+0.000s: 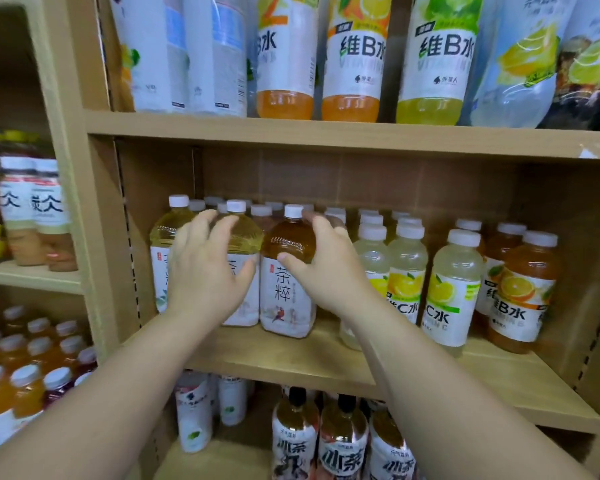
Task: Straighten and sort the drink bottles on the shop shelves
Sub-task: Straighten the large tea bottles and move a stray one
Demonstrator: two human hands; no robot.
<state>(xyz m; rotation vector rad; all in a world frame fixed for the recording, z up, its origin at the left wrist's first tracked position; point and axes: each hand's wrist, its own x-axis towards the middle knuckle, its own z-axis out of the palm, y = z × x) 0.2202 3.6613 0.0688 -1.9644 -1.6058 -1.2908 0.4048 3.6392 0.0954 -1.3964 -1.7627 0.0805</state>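
Both hands reach into the middle shelf [291,362] with fingers spread. The right hand [321,261] is wrapped loosely around the shoulder of an amber tea bottle [288,275], thumb on its front and fingers curled behind its right side; whether it grips firmly cannot be told. The left hand [205,268] is open, palm toward a pale yellow tea bottle [239,237] just left of the amber one, and appears to touch it without closing on it. Another pale yellow tea bottle [163,244] stands at the shelf's left end, with more white-capped bottles behind. To the right stand lemon drink bottles [451,289] and orange drink bottles [523,292], all upright. The shelf above [326,131] carries larger orange and yellow-green bottles; the shelf below holds dark-capped tea bottles [342,441].
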